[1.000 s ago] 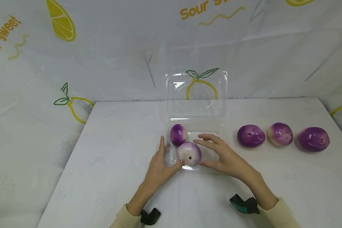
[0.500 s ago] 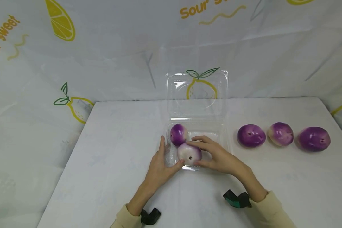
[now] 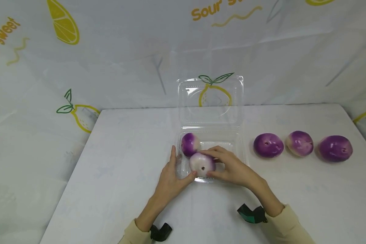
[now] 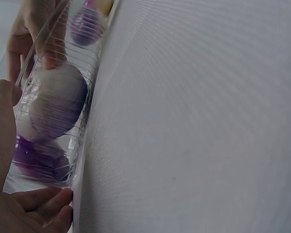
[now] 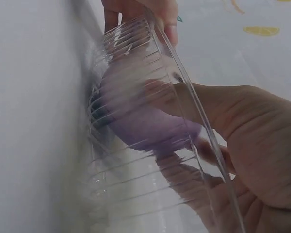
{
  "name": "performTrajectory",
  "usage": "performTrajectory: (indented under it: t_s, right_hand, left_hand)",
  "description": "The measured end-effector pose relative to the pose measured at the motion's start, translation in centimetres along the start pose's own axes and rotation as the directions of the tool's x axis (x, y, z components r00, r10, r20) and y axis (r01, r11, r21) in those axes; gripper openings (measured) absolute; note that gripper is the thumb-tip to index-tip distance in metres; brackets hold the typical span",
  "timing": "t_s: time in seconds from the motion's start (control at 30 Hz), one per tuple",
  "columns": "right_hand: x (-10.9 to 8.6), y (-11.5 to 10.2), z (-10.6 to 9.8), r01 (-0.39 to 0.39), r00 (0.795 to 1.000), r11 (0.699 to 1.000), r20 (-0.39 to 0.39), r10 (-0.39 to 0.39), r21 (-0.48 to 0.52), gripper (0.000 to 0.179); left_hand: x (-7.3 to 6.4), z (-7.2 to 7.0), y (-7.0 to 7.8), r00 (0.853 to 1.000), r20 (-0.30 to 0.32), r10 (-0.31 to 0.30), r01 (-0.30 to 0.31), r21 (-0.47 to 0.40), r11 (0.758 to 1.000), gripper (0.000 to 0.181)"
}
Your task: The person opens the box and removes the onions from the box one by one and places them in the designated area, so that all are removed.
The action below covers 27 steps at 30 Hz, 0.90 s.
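A clear plastic container (image 3: 219, 145) stands on the table, its hinged lid (image 3: 186, 115) raised at the back. My right hand (image 3: 231, 167) grips a glossy, round, white-and-purple vegetable (image 3: 198, 162) in the front left of the container, thumb at the near side and fingers over the far side. In the right wrist view, this vegetable (image 5: 150, 121) shows through the ribbed wall. Behind it lies a smaller purple vegetable (image 3: 189, 145). My left hand (image 3: 169, 181) holds the container's front left corner, thumb at the front rim and index finger along the left wall.
Right of the container, a row of three similar vegetables lies on the white table (image 3: 125, 162): a dark purple one (image 3: 268, 145), a purple-and-cream one (image 3: 300, 144) and a larger purple one (image 3: 334, 149). A lemon-printed white sheet (image 3: 125, 67) hangs behind.
My right hand has moved left and its fingers have closed in on the white-and-purple vegetable. The left hand, container and row of vegetables have stayed in place.
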State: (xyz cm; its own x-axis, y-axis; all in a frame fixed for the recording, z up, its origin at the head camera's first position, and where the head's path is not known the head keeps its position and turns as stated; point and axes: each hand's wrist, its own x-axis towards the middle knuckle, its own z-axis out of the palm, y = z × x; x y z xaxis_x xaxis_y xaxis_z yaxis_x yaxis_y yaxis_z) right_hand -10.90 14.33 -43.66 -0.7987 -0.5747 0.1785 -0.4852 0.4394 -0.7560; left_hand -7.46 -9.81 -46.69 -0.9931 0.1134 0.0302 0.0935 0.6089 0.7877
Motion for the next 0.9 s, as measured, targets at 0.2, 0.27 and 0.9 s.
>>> performTrajectory:
  t_s: [0.2,0.27,0.9]
  right_hand:
    - [-0.27,0.01,-0.19,0.006,0.999,1.0,-0.05,-0.007,-0.019,0.06]
    - [-0.26,-0.05,-0.21,-0.002,0.999,0.999,-0.054,0.0,-0.04,0.062]
    - [0.26,-0.01,0.26,-0.037,0.999,0.999,-0.005,0.037,0.007,0.062]
  left_hand:
    - [0.04,0.04,-0.07,1.0,0.001,0.0,0.0,0.005,1.0,0.114]
    - [0.04,0.03,-0.1,1.0,-0.003,0.005,-0.005,0.005,1.0,0.114]
    - [0.01,0.03,-0.08,1.0,0.002,0.0,0.0,0.019,1.0,0.114]
